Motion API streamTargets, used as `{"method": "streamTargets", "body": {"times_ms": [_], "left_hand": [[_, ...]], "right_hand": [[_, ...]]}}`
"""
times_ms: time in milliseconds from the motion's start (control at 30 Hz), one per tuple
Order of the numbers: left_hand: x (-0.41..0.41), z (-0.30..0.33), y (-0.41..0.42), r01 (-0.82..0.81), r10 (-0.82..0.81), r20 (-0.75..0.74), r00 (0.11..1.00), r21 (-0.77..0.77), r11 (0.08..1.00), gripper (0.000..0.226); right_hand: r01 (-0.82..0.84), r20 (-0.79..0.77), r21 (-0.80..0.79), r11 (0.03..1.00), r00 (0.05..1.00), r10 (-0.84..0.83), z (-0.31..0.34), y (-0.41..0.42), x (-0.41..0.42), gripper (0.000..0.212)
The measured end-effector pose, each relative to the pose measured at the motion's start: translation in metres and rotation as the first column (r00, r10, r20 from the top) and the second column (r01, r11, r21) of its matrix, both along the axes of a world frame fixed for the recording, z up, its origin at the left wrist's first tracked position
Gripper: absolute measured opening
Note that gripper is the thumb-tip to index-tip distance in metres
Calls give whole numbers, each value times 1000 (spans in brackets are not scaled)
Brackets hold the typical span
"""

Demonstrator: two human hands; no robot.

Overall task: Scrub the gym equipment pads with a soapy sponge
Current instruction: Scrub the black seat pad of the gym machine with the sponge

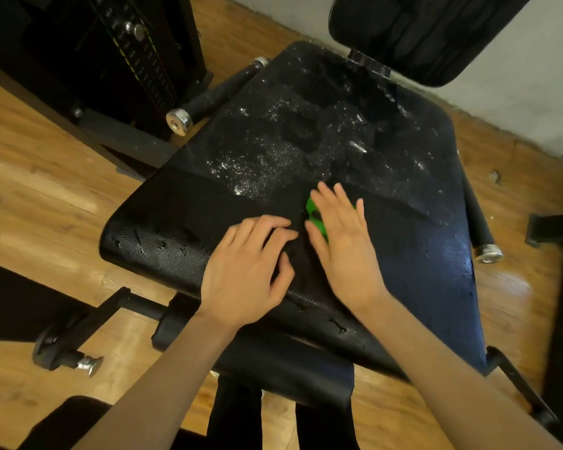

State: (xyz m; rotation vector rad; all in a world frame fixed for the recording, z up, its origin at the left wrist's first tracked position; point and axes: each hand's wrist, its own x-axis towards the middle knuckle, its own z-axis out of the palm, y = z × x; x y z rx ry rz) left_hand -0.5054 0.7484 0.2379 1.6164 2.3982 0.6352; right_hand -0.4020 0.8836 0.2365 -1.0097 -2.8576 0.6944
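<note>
Mid-scrub: right hand (338,235) flat, fingers spread, presses green sponge (313,212) on seat pad (420,254); left hand (251,264) braces, fingers loosely bent; dry near-left corner likely next.

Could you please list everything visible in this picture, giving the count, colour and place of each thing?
seat pad: one, black, centre, foam on its far half, cracks along the near edge
sponge: one, green, on the seat pad under the right hand
back pad: one, black, top right
handles: two, black with silver ends, either side of the seat
weight stack: one, black, top left
floor: wooden, brown, all around
left hand: fingers curled, resting on the seat pad
right hand: flat, pressing the sponge
</note>
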Motion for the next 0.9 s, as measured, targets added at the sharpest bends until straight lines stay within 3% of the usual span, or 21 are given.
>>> {"method": "streamTargets", "body": {"times_ms": [100,233,300,467,633,700,800,900], "left_hand": [[0,-1,0,-3,3,11,1000,9,1000,33],[0,-1,-1,-9,9,9,1000,1,1000,34],[1,-1,-2,-19,19,14,1000,4,1000,34],[-1,1,-1,-37,37,4,999,47,998,30],[-12,1,-18,-224,224,5,975,23,974,31],[-11,0,-20,-233,233,3,972,4,972,32],[-10,-1,-17,-246,246,11,969,-10,969,32],[-11,-1,-18,-245,245,6,970,-12,970,32]], "right_hand": [[148,-14,-23,989,989,-148,-5,14,-26,47],[-45,-19,-10,999,999,45,12,-33,17,52],[-137,2,-9,991,991,137,9,-18,21,52],[101,-15,-82,992,995,-102,-2,18,-27,49],[-203,-14,-54,978,979,203,14,-18,14,52],[-181,-15,-37,983,984,180,3,8,-8,52],[10,-12,-73,997,1000,-10,0,22,-37,50],[-82,-51,-72,994,996,78,9,-19,-12,51]]}}
